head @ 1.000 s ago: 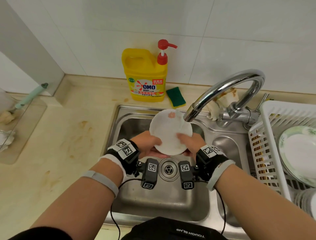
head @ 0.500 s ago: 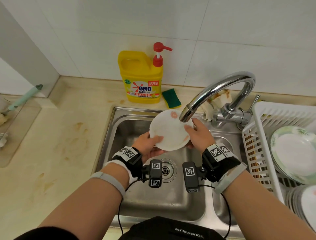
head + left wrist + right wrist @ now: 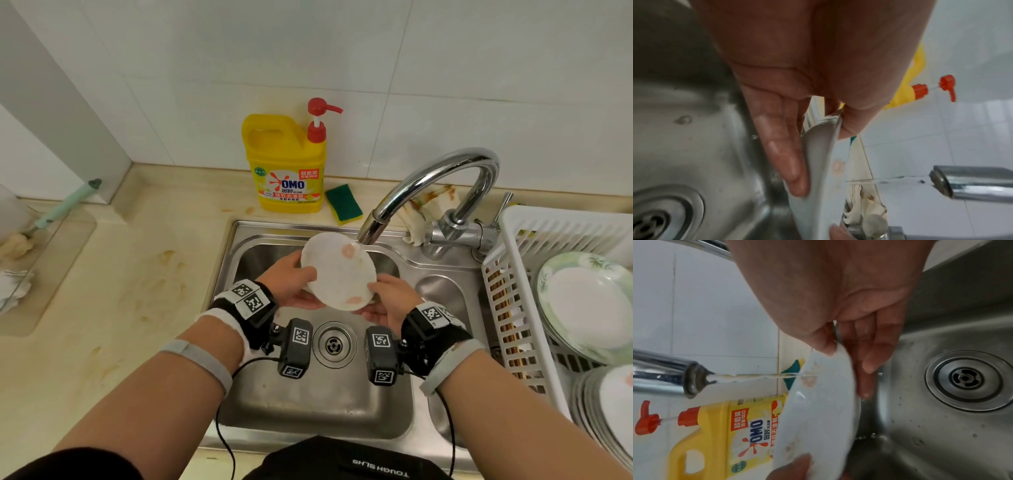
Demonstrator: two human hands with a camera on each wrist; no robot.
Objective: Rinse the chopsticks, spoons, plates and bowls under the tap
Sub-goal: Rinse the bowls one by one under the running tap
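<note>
On the far left, a pale-handled brush (image 3: 65,205) is lying on the desk (image 3: 102,291), and further along the yellow detergent bottle (image 3: 286,164) and a green sponge (image 3: 343,202) are standing behind the sink (image 3: 308,404). Over the basin, the left hand (image 3: 291,284) is gripping the left rim of the small white plate (image 3: 337,270), thumb on the face and fingers (image 3: 785,155) pressing flat against the back. The plate is sitting tilted between both hands, its face turned up towards the tap (image 3: 428,192), and the thin stream is striking near the upper right edge, right by a pinkish mark (printed pattern or residue, hard to say). The right hand (image 3: 387,301) is clamping the lower right rim in the same way, thumb in front, fingers behind. Both hands are equally close, one on each side of the disc, so any turning would pass the rim from one to the other; the lower half is lying away from the stream and probably needs bringing up under it. To the right, a white rack (image 3: 534,274) is holding plates.
</note>
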